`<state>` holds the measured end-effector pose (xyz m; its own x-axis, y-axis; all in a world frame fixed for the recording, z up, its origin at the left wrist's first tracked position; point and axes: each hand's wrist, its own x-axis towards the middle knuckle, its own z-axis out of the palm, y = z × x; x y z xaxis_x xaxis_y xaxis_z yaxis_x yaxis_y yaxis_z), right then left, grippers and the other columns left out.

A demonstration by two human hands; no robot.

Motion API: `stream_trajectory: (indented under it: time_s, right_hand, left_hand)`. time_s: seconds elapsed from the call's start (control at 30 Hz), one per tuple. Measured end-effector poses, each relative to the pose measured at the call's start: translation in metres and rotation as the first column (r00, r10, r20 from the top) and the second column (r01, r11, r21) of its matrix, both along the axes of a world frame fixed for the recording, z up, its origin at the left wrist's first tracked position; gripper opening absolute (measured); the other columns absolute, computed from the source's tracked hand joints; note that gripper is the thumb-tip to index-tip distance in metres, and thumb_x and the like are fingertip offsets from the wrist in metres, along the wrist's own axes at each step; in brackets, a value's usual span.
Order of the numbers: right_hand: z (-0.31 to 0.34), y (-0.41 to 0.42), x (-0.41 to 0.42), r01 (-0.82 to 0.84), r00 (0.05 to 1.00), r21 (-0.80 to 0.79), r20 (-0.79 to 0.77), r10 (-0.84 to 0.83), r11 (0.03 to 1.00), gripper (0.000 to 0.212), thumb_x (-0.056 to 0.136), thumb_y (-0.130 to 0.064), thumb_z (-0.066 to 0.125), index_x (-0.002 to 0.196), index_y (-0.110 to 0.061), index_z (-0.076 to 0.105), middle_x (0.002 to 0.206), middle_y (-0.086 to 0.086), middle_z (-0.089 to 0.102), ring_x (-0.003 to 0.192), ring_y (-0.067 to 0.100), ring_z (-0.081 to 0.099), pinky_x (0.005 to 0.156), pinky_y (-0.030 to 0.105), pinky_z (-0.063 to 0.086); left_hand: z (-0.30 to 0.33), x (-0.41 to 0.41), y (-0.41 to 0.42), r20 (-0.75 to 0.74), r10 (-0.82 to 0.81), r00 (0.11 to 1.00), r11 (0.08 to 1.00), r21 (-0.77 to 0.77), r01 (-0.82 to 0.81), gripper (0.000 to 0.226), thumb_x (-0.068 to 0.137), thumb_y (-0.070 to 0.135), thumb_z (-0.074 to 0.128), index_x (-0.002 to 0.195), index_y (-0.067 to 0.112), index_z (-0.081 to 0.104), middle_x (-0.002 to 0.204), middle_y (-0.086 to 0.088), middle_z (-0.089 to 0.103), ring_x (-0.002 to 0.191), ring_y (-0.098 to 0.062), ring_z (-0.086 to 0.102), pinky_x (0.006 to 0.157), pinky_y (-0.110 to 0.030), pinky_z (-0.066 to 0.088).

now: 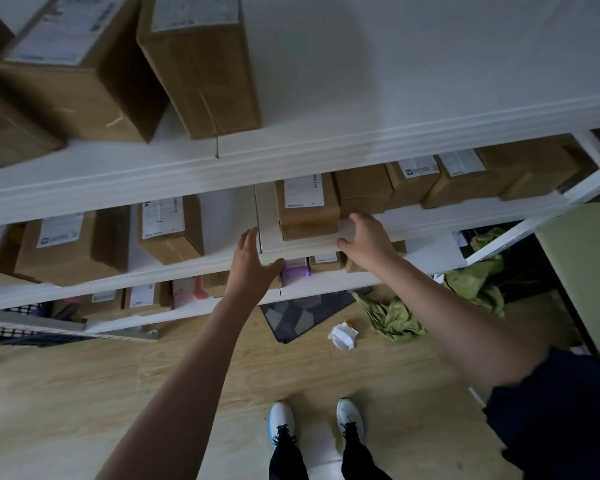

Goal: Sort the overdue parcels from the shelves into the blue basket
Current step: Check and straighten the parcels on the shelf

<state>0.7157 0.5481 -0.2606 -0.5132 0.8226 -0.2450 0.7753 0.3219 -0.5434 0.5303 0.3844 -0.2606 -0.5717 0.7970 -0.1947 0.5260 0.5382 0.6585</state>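
A: Fingers first. Right hand: fingers curled loosely beside the near right corner of a small cardboard parcel; contact or not, cannot tell. Nothing pinched.

B: Left hand?

A: Fingers straight and together, thumb apart, in front of the middle shelf edge, left of that parcel. It holds nothing.

B: Labels?

A: White printed shipping label on the parcel's top; text too blurred to read. Neighbouring brown cartons carry similar labels.

B: Materials?

A: Matte corrugated board, rectangular; white shelving. Blue basket, perforated plastic, low at the left under the shelves. Crumpled green cloth on the wood floor.
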Motion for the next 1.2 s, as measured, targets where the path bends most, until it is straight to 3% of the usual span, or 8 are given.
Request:
stream_trajectory:
  time_s: [0.1,0.23,0.37,0.63,0.83,0.93,1.07,1.2]
  right_hand:
    - [0.000,0.005,-0.005,-0.009,1.000,-0.010,0.017,0.009,1.000,0.065,0.093,-0.029,0.069,0.148,-0.005,0.045,0.132,0.012,0.061,0.095,0.018,0.060,0.076,0.020,0.044]
    - [0.001,0.011,-0.012,-0.001,1.000,-0.034,-0.024,0.000,0.999,0.044,0.091,-0.025,0.072,0.128,-0.006,0.058,0.109,0.008,0.067,0.082,0.018,0.060,0.061,0.024,0.042]
    - [0.003,0.015,-0.023,-0.002,0.998,-0.104,-0.064,-0.005,0.995,0.019,0.087,-0.020,0.075,0.096,-0.015,0.059,0.092,0.004,0.065,0.082,0.022,0.065,0.057,0.025,0.042]
    - [0.002,0.025,-0.049,-0.030,0.999,-0.170,-0.030,0.025,0.985,0.025,0.086,-0.018,0.075,0.079,-0.018,0.051,0.075,0.000,0.057,0.067,0.018,0.058,0.052,0.024,0.038]
    - [-0.008,0.023,-0.065,-0.024,0.998,-0.184,-0.059,0.013,0.983,0.027,0.081,-0.028,0.079,0.091,-0.010,0.061,0.076,-0.001,0.061,0.069,0.017,0.061,0.051,0.022,0.036]
    - [-0.009,0.014,-0.063,-0.024,0.998,-0.169,-0.056,0.015,0.985,0.028,0.085,-0.030,0.078,0.088,-0.014,0.056,0.074,-0.004,0.055,0.063,0.009,0.053,0.050,0.018,0.034]
    - [-0.015,-0.012,-0.048,-0.055,0.998,-0.151,-0.051,0.048,0.987,0.047,0.082,-0.037,0.080,0.117,-0.010,0.062,0.101,0.003,0.066,0.085,0.018,0.065,0.073,0.031,0.057]
    - [-0.011,-0.043,-0.026,-0.106,0.992,-0.080,-0.076,0.100,0.991,0.070,0.079,-0.043,0.082,0.136,-0.014,0.053,0.113,0.004,0.061,0.094,0.019,0.066,0.083,0.037,0.060]
  left_hand:
    - [-0.006,-0.007,0.015,-0.023,-0.015,1.000,1.000,-0.018,0.014,0.093,0.086,0.032,0.079,0.157,0.009,0.025,0.162,-0.007,0.030,0.146,-0.027,0.034,0.117,-0.037,0.031]
    - [-0.015,-0.014,0.037,-0.018,-0.035,0.999,0.999,-0.031,0.035,0.100,0.082,0.035,0.083,0.158,0.008,0.023,0.162,-0.008,0.028,0.145,-0.028,0.035,0.116,-0.038,0.032]
    - [-0.018,-0.015,0.059,0.015,-0.067,0.998,0.998,0.007,0.067,0.104,0.076,0.034,0.088,0.156,0.012,0.027,0.158,-0.009,0.034,0.140,-0.027,0.041,0.111,-0.036,0.037]
    - [-0.032,-0.035,0.082,0.049,-0.056,0.997,0.987,0.150,0.048,0.102,0.061,0.026,0.097,0.146,0.010,0.044,0.138,-0.008,0.051,0.126,-0.023,0.051,0.102,-0.031,0.045]
    - [-0.035,-0.038,0.079,0.077,-0.068,0.995,0.982,0.179,0.053,0.099,0.059,0.045,0.090,0.142,0.019,0.044,0.125,0.000,0.064,0.111,-0.020,0.064,0.093,-0.039,0.056]
    - [-0.035,-0.027,0.066,0.080,-0.036,0.996,0.986,0.163,0.022,0.096,0.067,0.032,0.091,0.147,0.021,0.038,0.127,-0.003,0.065,0.108,-0.018,0.065,0.087,-0.035,0.057]
    - [-0.036,-0.006,0.034,0.094,0.001,0.996,0.982,0.188,-0.019,0.091,0.068,0.030,0.091,0.144,0.026,0.041,0.124,0.003,0.065,0.111,-0.016,0.063,0.089,-0.037,0.058]
    - [-0.027,0.017,-0.001,0.090,-0.008,0.996,0.973,0.229,-0.013,0.086,0.072,0.030,0.089,0.144,0.024,0.042,0.129,0.008,0.063,0.114,-0.009,0.061,0.088,-0.028,0.056]
